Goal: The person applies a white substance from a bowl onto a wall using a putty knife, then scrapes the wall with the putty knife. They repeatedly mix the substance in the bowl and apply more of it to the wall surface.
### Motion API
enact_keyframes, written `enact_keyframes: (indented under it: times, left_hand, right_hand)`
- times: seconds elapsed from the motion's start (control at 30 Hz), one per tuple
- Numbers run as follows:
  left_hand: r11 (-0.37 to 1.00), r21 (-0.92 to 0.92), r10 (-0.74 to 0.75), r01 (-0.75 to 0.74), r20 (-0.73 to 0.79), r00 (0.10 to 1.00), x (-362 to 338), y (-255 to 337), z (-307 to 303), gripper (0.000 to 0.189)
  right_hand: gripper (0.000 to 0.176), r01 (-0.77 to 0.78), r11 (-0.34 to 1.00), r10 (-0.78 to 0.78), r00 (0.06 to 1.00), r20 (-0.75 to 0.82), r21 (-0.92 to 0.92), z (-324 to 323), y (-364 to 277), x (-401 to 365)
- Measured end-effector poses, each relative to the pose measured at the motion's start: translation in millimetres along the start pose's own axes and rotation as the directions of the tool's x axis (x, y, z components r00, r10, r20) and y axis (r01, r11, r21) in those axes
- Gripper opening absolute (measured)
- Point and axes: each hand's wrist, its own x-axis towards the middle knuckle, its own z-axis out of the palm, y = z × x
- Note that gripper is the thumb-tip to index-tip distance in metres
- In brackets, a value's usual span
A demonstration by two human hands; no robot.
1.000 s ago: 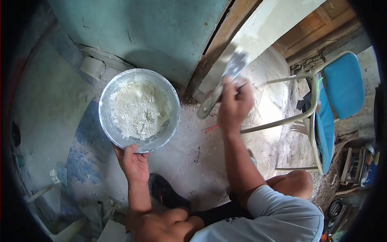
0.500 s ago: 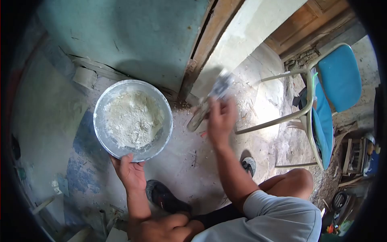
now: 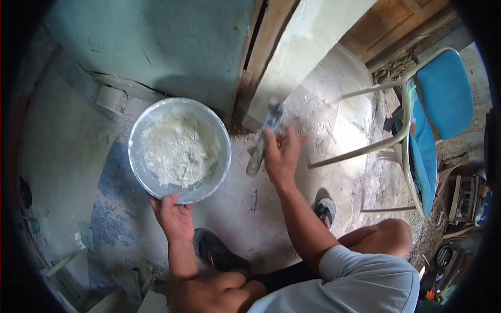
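Observation:
A round metal basin [image 3: 133, 156] holds a mound of pale, lumpy powder [image 3: 180, 148]. My left hand [image 3: 176, 221] grips its near rim, thumb over the edge and fingers underneath. To the right of the basin, my right hand [image 3: 282, 159] holds a putty knife [image 3: 255, 159], blurred by motion. Its handle end points down toward the floor, and its whitish-smeared blade [image 3: 274, 113] points away from me. The knife is apart from the basin and its powder.
A blue-seated metal chair [image 3: 443, 96] stands at the right. Ahead are a pale green panel [image 3: 203, 47] and a wooden post [image 3: 253, 73]. A white block [image 3: 111, 99] sits by the wall. My shoe [image 3: 216, 250] is below the basin. Debris litters the floor.
My right hand has shifted slightly left and turned the putty knife more upright. The whole view has moved a little; my left hand keeps its grip on the basin.

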Motion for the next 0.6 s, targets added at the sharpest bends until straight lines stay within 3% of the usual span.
enact_keyframes:
  times: [0.07, 0.13, 0.17, 0.23, 0.27, 0.33, 0.37, 0.5, 0.57, 0.6]
  left_hand:
    - [1.000, 0.010, 0.001, -0.001, 0.005, 1.000, 4, -2, -2, 0.075]
    - [1.000, -0.001, -0.011, 0.011, -0.001, 1.000, 6, -5, -2, 0.077]
    - [1.000, 0.003, -0.016, 0.016, 0.006, 1.000, 7, -5, -1, 0.077]
    - [1.000, -0.003, -0.020, 0.020, 0.023, 1.000, 5, -6, 2, 0.078]
    - [1.000, -0.010, -0.017, 0.017, 0.024, 1.000, 3, -6, 4, 0.078]
    - [1.000, -0.030, -0.008, 0.008, 0.015, 1.000, 1, -5, 11, 0.079]
    - [1.000, -0.026, -0.003, 0.004, 0.027, 1.000, 0, -5, 9, 0.079]
    - [1.000, -0.006, -0.017, 0.017, 0.021, 1.000, -1, -7, 10, 0.080]
    - [1.000, -0.017, -0.008, 0.009, 0.019, 1.000, 4, -9, 11, 0.080]
    - [1.000, -0.019, -0.011, 0.011, 0.023, 1.000, 5, -9, 11, 0.080]
  right_hand:
    - [0.022, 0.224, 0.973, -0.224, 0.974, 0.009, -0.059, 10, -41, 15]
    - [0.020, 0.288, 0.955, -0.289, 0.957, 0.002, -0.075, 16, -65, 25]
    - [0.020, 0.221, 0.973, -0.223, 0.974, -0.034, -0.064, 14, -50, 34]
    - [0.021, 0.104, 0.944, -0.131, 0.989, -0.067, -0.314, 3, -14, 25]
    - [0.023, -0.047, 0.990, 0.039, 0.997, -0.060, -0.135, -8, 28, 17]
    - [0.022, -0.163, 0.986, 0.161, 0.982, -0.094, -0.014, -16, 60, -2]
    - [0.021, -0.162, 0.984, 0.153, 0.983, -0.105, -0.075, -14, 34, -8]
    - [0.023, 0.310, 0.949, -0.310, 0.951, -0.005, -0.055, 13, -101, 17]
    - [0.021, 0.454, 0.889, -0.453, 0.891, -0.035, 0.052, 25, -141, 35]
    - [0.019, 0.410, 0.912, -0.409, 0.912, -0.042, 0.021, 28, -148, 43]
